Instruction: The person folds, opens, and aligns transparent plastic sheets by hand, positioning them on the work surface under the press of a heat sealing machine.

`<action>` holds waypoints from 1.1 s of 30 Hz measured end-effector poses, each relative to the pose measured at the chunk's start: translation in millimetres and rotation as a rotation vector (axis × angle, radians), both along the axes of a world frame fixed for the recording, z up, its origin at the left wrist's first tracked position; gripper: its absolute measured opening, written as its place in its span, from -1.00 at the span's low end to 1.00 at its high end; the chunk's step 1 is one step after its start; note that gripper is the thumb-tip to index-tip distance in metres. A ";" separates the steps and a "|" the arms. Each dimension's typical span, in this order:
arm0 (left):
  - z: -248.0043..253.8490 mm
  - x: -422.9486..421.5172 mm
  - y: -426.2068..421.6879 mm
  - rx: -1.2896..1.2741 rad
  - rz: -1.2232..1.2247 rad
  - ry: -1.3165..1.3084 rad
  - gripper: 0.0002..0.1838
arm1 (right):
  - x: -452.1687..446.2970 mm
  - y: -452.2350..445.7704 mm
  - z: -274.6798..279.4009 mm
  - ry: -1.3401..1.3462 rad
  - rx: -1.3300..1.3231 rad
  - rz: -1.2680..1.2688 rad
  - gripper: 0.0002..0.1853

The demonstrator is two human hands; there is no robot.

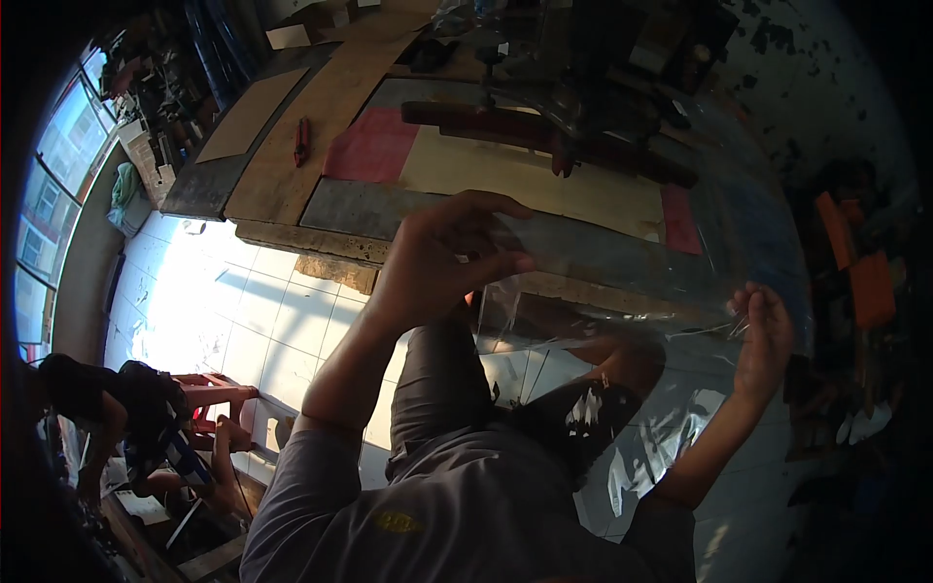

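Note:
A clear plastic sheet (pixel 612 313) stretches between my hands, over my lap and in front of the table edge. My left hand (pixel 437 257) is at its left end; the thumb lies against the film and the other fingers curl behind, while the index finger stands apart from the thumb. At the right end my right hand (pixel 763 335) pinches the gathered film between thumb and fingers. Beyond them on the table lies a cream panel (pixel 525 185) with a pink piece (pixel 369 146) at its left and another pink piece (pixel 677 219) at its right.
A dark machine with a long bar (pixel 544 136) stands over the panel. A red hand tool (pixel 301 143) lies on a brown board (pixel 282 180). Orange objects (pixel 855 257) are at the right. Another person (pixel 117 418) sits lower left, near a red stool (pixel 219 394).

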State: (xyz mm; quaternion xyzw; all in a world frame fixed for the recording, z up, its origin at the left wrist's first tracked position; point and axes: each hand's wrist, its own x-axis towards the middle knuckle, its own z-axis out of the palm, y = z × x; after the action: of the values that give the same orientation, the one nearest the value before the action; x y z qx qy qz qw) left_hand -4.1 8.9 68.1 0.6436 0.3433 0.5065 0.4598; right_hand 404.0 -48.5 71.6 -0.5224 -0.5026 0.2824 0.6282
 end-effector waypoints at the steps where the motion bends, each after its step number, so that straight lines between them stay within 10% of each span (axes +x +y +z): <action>1: 3.1 -4.6 0.5 0.027 0.011 -0.002 -0.54 | -4.0 3.5 0.8 0.001 -0.003 0.027 -0.65; 25: -87.8 -49.6 95.8 -0.153 0.097 0.340 -0.55 | -50.1 102.8 -101.6 -0.069 -0.107 0.178 -0.69; 33: -90.7 -45.1 94.5 -0.137 0.036 0.072 -0.58 | -42.7 106.5 -108.8 -0.113 -0.194 0.135 -0.69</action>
State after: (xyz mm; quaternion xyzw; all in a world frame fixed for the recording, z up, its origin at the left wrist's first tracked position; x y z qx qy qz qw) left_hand -49.2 103.4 -22.7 0.6222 0.4048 0.4667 0.4808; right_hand 361.4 58.0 -37.1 -0.5609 -0.5416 0.3413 0.5250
